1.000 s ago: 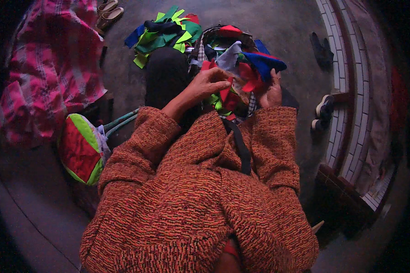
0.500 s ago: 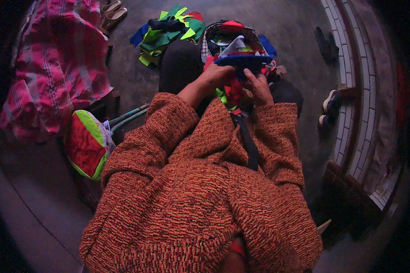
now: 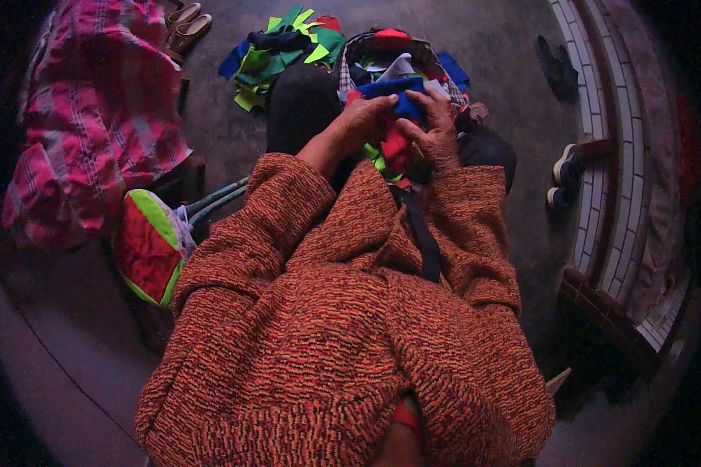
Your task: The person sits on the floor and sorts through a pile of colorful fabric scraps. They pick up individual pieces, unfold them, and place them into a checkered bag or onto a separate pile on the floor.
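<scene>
A piece of blue cloth (image 3: pixel 393 87) is held between my hands above my lap. My left hand (image 3: pixel 364 121) pinches its near left side, the fingertips meeting at the edge. On the other side, my right hand (image 3: pixel 435 131) has its thumb and curved fingers closed on the cloth's right part. Red cloth (image 3: pixel 398 148) and some bright green scraps (image 3: pixel 378 159) hang or lie just below my hands. Just beyond is a checked cloth-sided container (image 3: pixel 343 78) with red, grey and other scraps inside; my hands partly cover it.
A heap of green, yellow and blue scraps (image 3: pixel 276 58) lies on the floor left of the container. A pink checked cloth (image 3: pixel 93 117) drapes at the left, near a red and lime stuffed-looking piece (image 3: pixel 149 249). Shoes (image 3: pixel 566 173) stand by the tiled step (image 3: pixel 588 202) at right.
The blue cloth, seen nearly edge-on and wide before, now shows a bunched, flatter face between my hands. My right hand's fingers have risen over its right part.
</scene>
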`<state>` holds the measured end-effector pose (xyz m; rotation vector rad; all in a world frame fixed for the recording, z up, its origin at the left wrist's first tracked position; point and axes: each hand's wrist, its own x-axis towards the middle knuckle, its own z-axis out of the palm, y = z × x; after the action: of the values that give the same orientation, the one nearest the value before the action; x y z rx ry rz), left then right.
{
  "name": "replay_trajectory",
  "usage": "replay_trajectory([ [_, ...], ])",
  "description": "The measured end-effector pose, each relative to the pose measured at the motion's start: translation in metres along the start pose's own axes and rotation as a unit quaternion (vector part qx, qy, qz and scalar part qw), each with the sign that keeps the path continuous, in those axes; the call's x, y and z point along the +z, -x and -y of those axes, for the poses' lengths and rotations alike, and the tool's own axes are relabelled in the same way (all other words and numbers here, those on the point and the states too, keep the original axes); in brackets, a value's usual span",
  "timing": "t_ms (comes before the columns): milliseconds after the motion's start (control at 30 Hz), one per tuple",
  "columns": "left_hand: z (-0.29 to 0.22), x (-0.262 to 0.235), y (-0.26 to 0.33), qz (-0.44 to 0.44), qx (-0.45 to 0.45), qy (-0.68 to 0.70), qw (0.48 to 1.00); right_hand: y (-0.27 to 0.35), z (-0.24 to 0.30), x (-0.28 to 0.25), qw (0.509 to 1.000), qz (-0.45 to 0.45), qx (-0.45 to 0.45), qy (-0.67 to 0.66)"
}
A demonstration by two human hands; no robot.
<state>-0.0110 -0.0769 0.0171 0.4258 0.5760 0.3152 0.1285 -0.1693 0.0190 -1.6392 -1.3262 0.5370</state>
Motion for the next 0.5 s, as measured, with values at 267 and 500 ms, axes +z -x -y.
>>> replay_trajectory([
  [267,0.006,-0.020,-0.006,-0.024,0.050,-0.185,0.981,-0.001,-0.008,0.000,1.000,0.022,-0.006,-0.010],
  [500,0.009,-0.025,-0.010,-0.026,0.060,-0.181,0.981,0.000,-0.013,-0.003,0.959,0.069,0.170,-0.216],
])
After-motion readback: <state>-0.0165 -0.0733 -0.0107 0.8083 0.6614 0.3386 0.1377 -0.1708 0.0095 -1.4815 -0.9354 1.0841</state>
